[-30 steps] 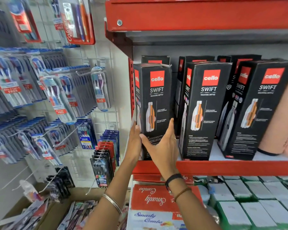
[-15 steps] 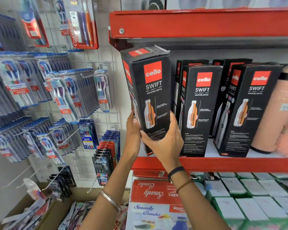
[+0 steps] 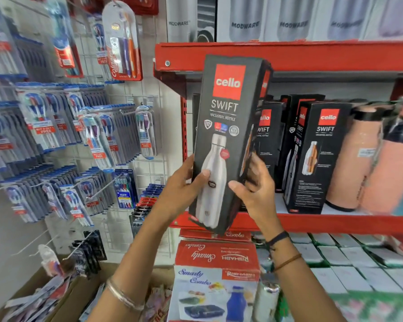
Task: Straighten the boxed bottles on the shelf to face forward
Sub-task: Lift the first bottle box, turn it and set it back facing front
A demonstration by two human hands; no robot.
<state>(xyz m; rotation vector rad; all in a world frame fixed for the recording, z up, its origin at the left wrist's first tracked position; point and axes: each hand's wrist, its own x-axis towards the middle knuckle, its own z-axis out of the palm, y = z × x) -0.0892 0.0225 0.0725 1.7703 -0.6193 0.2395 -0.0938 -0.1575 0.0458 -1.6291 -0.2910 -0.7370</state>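
Off the red shelf (image 3: 312, 223), boxed bottle (image 3: 223, 135) between left hand (image 3: 184, 182) and right hand (image 3: 256, 189)

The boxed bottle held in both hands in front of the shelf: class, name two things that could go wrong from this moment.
1. The held box is off the red shelf, tilted, gripped only near its lower half by the left hand and right hand; it might tip or slip.
2. Putting it back, it could knock the neighbouring boxes, which stand close together beside the peach flask.
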